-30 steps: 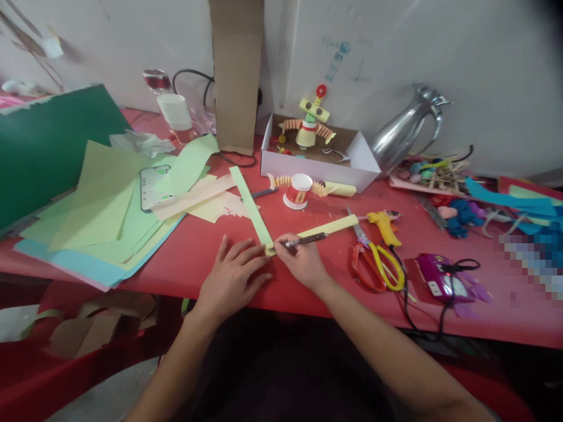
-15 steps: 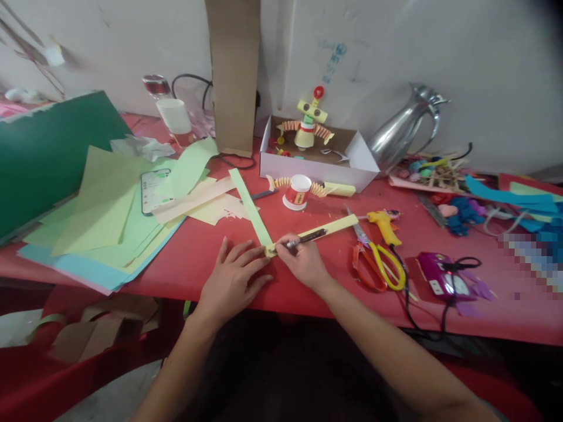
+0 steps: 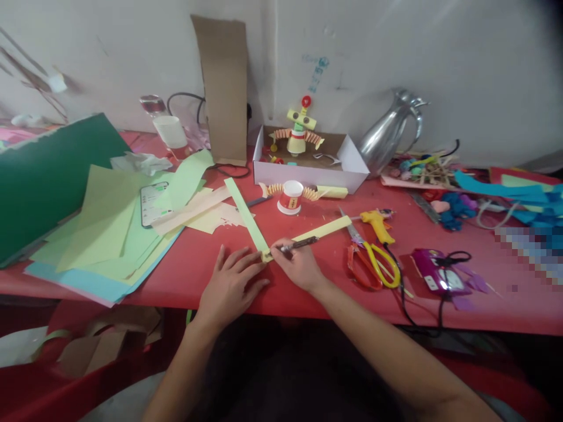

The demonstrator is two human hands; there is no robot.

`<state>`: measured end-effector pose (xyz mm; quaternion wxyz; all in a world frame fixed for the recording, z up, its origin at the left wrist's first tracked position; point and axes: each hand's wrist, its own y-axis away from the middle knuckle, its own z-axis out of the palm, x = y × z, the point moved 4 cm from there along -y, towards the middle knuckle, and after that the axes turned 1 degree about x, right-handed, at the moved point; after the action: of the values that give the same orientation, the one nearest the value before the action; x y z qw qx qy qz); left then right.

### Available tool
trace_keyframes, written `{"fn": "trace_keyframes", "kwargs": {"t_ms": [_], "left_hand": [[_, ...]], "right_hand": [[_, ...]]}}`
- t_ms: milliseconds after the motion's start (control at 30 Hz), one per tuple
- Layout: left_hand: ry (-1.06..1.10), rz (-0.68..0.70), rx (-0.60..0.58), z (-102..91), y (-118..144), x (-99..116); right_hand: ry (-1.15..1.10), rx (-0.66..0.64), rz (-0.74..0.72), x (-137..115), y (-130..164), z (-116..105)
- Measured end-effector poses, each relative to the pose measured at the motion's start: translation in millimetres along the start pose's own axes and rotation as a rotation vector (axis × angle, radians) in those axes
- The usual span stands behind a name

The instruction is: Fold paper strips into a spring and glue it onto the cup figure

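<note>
My right hand (image 3: 301,268) is closed around a dark pen (image 3: 303,242), tip down where two paper strips meet. The green strip (image 3: 246,215) runs away from that corner to the upper left, and the yellow strip (image 3: 328,227) to the upper right. Flat on the table, fingers spread, my left hand (image 3: 232,287) has its fingertips at the joined ends. Behind the strips stands a paper cup (image 3: 290,202) with folded paper arms. To the right lie scissors (image 3: 373,261) with red and yellow handles and a yellow glue gun (image 3: 377,225).
A white box (image 3: 308,176) holds a finished-looking paper robot (image 3: 298,140). Coloured sheets (image 3: 105,211) and a phone (image 3: 152,205) lie at left. A metal jug (image 3: 389,135) stands by the wall. A purple power block (image 3: 440,272) and its black cord lie at right.
The camera view has shifted slightly, so the table things appear further left and lower. The pen lies at a flatter slant in my right hand. My left hand stays spread by the strips.
</note>
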<state>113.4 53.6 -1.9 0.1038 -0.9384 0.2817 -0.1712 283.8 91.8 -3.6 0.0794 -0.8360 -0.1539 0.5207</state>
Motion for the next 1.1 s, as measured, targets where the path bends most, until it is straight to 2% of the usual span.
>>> {"fn": "trace_keyframes", "kwargs": {"t_ms": [467,567,733,900,1000,1100], "left_hand": [[0.019,-0.004,0.001,0.6,0,-1],[0.023,-0.004,-0.001,0.6,0,-1],[0.019,-0.010,-0.005,0.1,-1,0],[0.025,-0.009,0.006,-0.1,0,0],[0.034,0.010,0.049,-1.3,2,-2],[0.109,0.026,0.152,-4.5,7,-6]], "right_hand": [[-0.025,0.010,0.038,3,-1,-2],[-0.054,0.064,0.081,5,0,-4],[-0.100,0.142,0.069,5,3,-7],[-0.288,0.369,0.071,5,5,-22],[-0.332,0.475,0.061,2,8,-31],[-0.293,0.472,0.060,-1,17,-36]]}}
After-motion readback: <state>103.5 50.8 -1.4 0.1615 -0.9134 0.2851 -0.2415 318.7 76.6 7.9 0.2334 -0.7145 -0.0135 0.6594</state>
